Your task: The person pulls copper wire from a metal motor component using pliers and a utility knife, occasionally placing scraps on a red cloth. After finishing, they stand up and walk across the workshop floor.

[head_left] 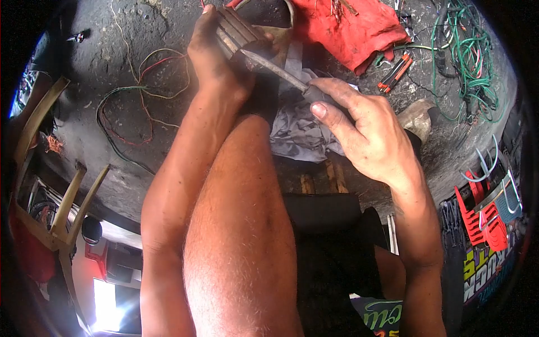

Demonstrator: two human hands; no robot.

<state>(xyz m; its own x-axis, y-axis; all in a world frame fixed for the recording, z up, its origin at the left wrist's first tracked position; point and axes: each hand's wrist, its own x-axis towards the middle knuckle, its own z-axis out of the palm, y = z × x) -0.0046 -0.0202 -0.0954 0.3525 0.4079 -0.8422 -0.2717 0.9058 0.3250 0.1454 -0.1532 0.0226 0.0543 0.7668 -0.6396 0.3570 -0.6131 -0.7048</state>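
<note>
My left hand (210,53) is wrapped round a slotted metal core (236,32), rusty brown with long grooves, at the top of the head view. My right hand (373,129) grips a screwdriver (278,71) by its dark handle, thumb and forefinger along it. The long grey shaft points up and left, its tip right at the core's lower end. Beneath the shaft lies a crumpled grey cloth (306,126). A bare knee is raised between my arms, close below the core.
A red cloth (351,33) lies at the upper right, beside orange-and-black handled pliers (395,73). Tangled green wires (474,62) spread at the far right. Thin loose wires (145,89) trail over the dark ground at left. A red plastic piece (485,222) is at the right edge.
</note>
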